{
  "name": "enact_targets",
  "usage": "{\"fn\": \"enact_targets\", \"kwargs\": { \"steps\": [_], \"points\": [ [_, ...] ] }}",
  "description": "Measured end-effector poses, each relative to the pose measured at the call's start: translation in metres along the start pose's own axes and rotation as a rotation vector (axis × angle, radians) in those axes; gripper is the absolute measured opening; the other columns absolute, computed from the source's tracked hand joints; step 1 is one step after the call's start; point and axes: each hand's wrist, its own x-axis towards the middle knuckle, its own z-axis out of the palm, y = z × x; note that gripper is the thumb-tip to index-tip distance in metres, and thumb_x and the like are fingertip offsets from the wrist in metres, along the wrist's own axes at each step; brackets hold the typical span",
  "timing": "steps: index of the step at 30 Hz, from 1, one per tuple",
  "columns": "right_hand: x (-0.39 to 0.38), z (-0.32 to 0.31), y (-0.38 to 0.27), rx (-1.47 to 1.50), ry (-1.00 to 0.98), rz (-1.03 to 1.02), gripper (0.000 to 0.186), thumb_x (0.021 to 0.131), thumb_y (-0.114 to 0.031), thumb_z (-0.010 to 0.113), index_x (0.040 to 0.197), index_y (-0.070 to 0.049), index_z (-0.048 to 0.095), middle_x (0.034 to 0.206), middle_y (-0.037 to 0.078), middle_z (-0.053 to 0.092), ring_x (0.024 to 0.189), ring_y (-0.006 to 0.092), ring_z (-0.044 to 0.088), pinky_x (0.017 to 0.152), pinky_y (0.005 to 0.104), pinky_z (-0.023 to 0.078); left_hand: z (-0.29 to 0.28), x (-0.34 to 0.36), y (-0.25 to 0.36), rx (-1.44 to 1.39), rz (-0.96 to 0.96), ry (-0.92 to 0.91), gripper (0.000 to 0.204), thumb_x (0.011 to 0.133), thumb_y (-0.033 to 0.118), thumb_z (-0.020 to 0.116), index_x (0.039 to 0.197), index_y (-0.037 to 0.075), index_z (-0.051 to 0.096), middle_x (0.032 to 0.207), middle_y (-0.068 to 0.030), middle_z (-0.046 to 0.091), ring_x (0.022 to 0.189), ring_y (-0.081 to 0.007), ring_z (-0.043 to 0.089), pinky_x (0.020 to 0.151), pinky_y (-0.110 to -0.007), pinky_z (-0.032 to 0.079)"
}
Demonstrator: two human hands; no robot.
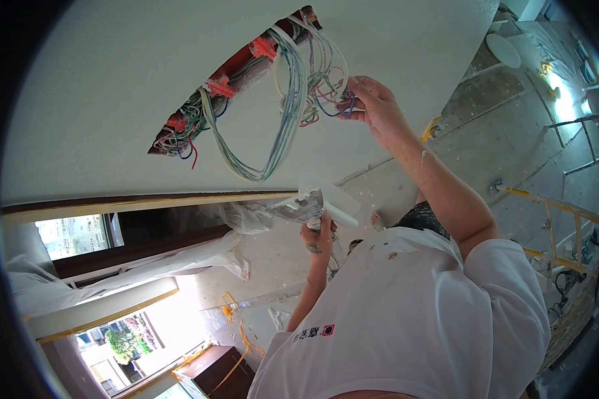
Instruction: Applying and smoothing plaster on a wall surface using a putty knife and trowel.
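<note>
A slot cut in the white wall or ceiling panel (366,33) holds red junction boxes (221,86) and bundles of thin wires (289,100) in green, white, red and blue. One large loop of wires hangs out of the slot. My right hand (376,110) is raised to the slot's right end, thumb and fingers closed on a tangle of loose wires (333,93). Lower down, my left hand (317,238) grips a putty-smeared scraper (306,207) with a wide blade. A flat white piece (339,211) shows beside that blade; its kind is unclear.
Plastic sheeting (133,271) drapes along the window frame at left. Yellow scaffold rails (552,206) stand at right over the dusty floor (476,169). A brown cabinet (216,372) and a bright window (126,346) are at lower left.
</note>
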Motion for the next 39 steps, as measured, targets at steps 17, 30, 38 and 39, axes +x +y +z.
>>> {"fn": "enact_targets", "kwargs": {
  "steps": [17, 30, 38, 39],
  "points": [
    [-0.013, -0.015, 0.005, 0.019, -0.027, -0.202, 0.017, 0.098, -0.023, 0.056, 0.099, -0.006, 0.055, 0.095, 0.005, 0.064, 0.089, 0.0131, 0.064, 0.072, 0.0320, 0.058, -0.004, 0.004, -0.009, -0.018, -0.026, 0.001, 0.021, 0.093, 0.015, 0.061, 0.077, 0.002, 0.058, 0.062, -0.0029, 0.060, 0.055, -0.0100, 0.055, 0.052, -0.026, 0.043],
    [-0.006, -0.009, -0.004, 0.067, 0.010, -0.035, 0.027, 0.098, -0.033, 0.054, 0.098, -0.006, 0.057, 0.087, 0.005, 0.065, 0.075, 0.0147, 0.065, 0.063, 0.0326, 0.056, -0.011, 0.004, -0.019, -0.013, -0.042, -0.015, 0.019, 0.091, 0.017, 0.065, 0.081, 0.001, 0.060, 0.063, -0.0025, 0.061, 0.057, -0.0087, 0.057, 0.052, -0.025, 0.045],
    [-0.020, 0.006, -0.025, -0.100, -0.031, -0.198, 0.023, 0.099, -0.022, 0.054, 0.110, -0.001, 0.055, 0.091, 0.007, 0.065, 0.079, 0.0151, 0.067, 0.069, 0.0319, 0.059, -0.013, 0.000, -0.022, -0.012, -0.044, 0.004, 0.020, 0.091, 0.016, 0.064, 0.079, 0.002, 0.059, 0.062, -0.0030, 0.060, 0.055, -0.0098, 0.057, 0.052, -0.026, 0.045],
    [-0.019, 0.008, -0.027, -0.141, -0.057, -0.212, 0.024, 0.099, -0.020, 0.054, 0.112, 0.000, 0.055, 0.093, 0.008, 0.066, 0.080, 0.0156, 0.068, 0.070, 0.0322, 0.060, -0.013, -0.001, -0.021, -0.017, -0.050, 0.008, 0.021, 0.092, 0.016, 0.064, 0.077, 0.002, 0.058, 0.062, -0.0031, 0.060, 0.055, -0.0105, 0.056, 0.053, -0.027, 0.044]
  ]
}}
